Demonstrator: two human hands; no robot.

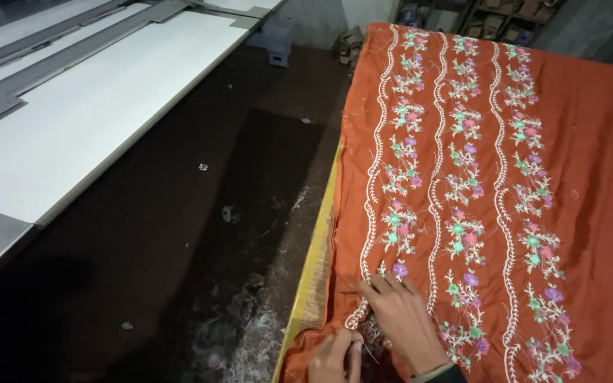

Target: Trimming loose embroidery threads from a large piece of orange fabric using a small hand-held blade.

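Nearest the camera, both hands work at the near edge of an orange embroidered cloth (590, 142) spread over a yellow-edged tabletop (315, 262). Left hand (336, 357) is curled nearly closed, fingertips pinched at the cloth's scalloped white border, apparently on a fine thread or small tool; which one cannot be made out. Right hand (404, 318) lies flat and mostly open, fingers spread, pressing the cloth down just beside the left, gripping nothing. Embroidery consists of white vine lines (499, 163) running lengthwise, with bands of green, pink and purple flowers (462, 177) between them. Judgement on progress: attention sits at the very near end of the leftmost border, and loose threads still show among the flowers further up, so most of the length appears not yet gone over. Pale thread waste (246, 340) lies heaped on the dark floor (179, 234) beside the tabletop. A long white machine bed (86, 120) runs along the far left.
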